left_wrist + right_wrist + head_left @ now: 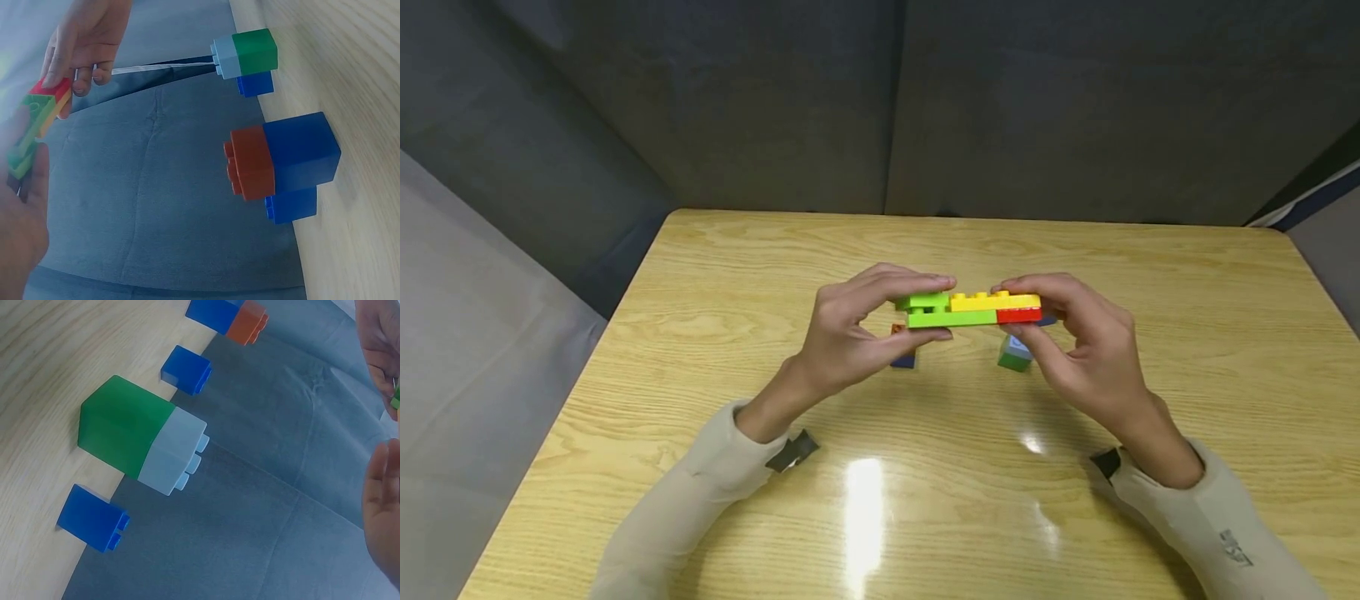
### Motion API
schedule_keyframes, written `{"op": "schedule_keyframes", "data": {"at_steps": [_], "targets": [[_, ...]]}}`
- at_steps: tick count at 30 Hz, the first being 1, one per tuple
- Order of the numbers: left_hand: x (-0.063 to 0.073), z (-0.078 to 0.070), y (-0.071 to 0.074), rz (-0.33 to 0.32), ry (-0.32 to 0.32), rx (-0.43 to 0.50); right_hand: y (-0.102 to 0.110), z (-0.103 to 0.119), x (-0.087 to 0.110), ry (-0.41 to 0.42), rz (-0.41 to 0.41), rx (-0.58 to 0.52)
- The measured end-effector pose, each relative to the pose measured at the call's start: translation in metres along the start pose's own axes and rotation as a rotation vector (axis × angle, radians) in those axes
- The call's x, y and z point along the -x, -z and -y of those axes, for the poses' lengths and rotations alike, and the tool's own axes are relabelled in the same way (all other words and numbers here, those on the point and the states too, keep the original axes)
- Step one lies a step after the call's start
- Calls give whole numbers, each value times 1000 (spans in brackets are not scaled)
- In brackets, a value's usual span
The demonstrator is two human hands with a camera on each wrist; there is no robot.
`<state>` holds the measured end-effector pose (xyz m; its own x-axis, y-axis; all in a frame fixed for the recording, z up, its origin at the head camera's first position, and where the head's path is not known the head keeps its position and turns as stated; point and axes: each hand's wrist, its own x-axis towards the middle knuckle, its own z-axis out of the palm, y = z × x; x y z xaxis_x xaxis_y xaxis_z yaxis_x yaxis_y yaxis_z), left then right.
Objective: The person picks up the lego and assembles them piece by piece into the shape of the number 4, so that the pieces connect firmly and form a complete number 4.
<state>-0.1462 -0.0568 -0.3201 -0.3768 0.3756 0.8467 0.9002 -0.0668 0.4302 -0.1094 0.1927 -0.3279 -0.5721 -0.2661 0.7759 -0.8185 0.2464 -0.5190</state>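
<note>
Both hands hold one flat assembly of toy building bricks above the table. It joins light green bricks [955, 318] at the left, a yellow brick [996, 302] on top and a red brick [1018, 316] beneath it at the right. My left hand [848, 330] grips the green end, thumb below and fingers above. The red and yellow end is pinched by my right hand [1090, 350] in the same way. At the edge of the right wrist view, the right hand [382, 506] shows only in part.
Below the hands, a stack of an orange brick [253, 164] on a blue brick [303, 153] stands on the wooden table [737, 275]. Right of it, a light blue brick [172, 450] tops a green brick [125, 425]. Single blue bricks [92, 517] stand near these stacks.
</note>
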Motion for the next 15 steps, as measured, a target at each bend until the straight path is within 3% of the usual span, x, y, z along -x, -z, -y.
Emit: {"op": "schedule_keyframes", "data": {"at_steps": [8,15], "targets": [[1,0,-3,-23,60,149,-2,-1,0,-8,-7,-40],[0,2,-3,-6,67,147,-3,-1,1,-2,-21,-72]]}}
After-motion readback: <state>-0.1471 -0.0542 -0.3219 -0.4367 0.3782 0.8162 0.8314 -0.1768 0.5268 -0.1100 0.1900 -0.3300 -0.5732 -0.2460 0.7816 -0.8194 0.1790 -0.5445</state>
